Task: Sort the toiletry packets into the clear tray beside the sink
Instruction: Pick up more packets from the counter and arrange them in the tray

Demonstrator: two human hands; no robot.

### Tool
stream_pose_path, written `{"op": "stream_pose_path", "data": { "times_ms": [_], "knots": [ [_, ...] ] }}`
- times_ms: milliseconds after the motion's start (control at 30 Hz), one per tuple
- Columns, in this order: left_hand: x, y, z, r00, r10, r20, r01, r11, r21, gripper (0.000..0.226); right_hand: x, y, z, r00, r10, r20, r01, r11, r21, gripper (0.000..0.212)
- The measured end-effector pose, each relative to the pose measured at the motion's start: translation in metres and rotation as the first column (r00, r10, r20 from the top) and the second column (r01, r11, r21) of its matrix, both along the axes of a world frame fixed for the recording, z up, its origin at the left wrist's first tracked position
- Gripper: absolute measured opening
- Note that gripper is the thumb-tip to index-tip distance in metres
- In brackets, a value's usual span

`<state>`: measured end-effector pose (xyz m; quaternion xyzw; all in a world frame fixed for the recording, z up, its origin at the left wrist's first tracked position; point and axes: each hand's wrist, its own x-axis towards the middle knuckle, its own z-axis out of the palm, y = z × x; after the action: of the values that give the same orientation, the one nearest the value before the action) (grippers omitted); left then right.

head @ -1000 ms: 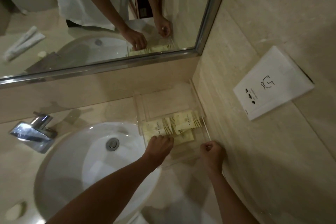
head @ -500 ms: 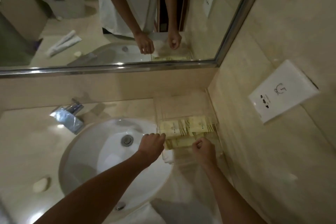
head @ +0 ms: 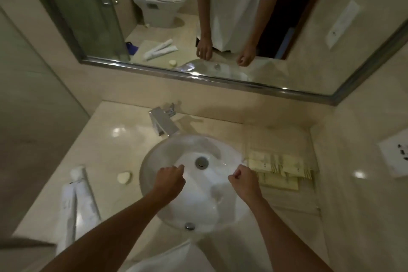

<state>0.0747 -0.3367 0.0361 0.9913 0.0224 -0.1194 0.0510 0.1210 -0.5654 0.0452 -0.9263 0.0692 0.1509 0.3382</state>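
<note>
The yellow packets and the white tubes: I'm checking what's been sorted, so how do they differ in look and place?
The yellow packets are flat, pale yellow and overlapping inside the clear tray, right of the sink. The white tubes are long, white and lie side by side on the bare counter, left of the sink. Neither hand touches either.

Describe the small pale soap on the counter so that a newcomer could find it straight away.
Start at the round white sink. Left of the basin, on the beige counter, lies the soap, beside the long white wrapped tubes. It alone is small, rounded and unwrapped.
</note>
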Motion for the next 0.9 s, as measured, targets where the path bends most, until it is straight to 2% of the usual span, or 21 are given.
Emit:
{"op": "stream_pose_path", "data": {
  "times_ms": [167,300,433,567,667,767,900],
  "knots": [
    [-0.048,0.071,-0.008,0.981,0.171,0.092,-0.163,0.983,-0.089,0.014,-0.016,0.070,0.010,0.991,0.134,-0.022,-0.134,0.991,0.000,0.016],
    [-0.087,0.123,-0.021,0.962,0.255,0.102,-0.248,0.966,-0.076,0.028,-0.038,0.119,0.014,0.970,0.238,-0.045,-0.238,0.971,0.012,0.021],
    [-0.122,0.161,-0.031,0.926,0.362,0.103,-0.346,0.926,-0.148,0.012,-0.058,0.157,0.010,0.956,0.286,-0.064,-0.288,0.958,-0.013,0.026],
    [-0.157,0.193,-0.041,0.845,0.532,0.063,-0.505,0.831,-0.235,0.012,-0.081,0.200,0.002,0.931,0.358,-0.069,-0.361,0.932,-0.035,0.029],
    [-0.179,0.214,-0.052,0.808,0.587,0.052,-0.556,0.789,-0.263,0.020,-0.097,0.230,-0.006,0.912,0.397,-0.100,-0.402,0.915,-0.036,0.025],
    [-0.191,0.231,-0.057,0.745,0.667,0.017,-0.647,0.728,-0.227,0.026,-0.107,0.259,-0.011,0.906,0.410,-0.108,-0.415,0.909,-0.033,0.020],
    [-0.200,0.249,-0.064,0.625,0.778,-0.067,-0.773,0.604,-0.192,0.036,-0.118,0.296,-0.015,0.897,0.427,-0.113,-0.434,0.899,-0.049,0.018]
  ]
}}
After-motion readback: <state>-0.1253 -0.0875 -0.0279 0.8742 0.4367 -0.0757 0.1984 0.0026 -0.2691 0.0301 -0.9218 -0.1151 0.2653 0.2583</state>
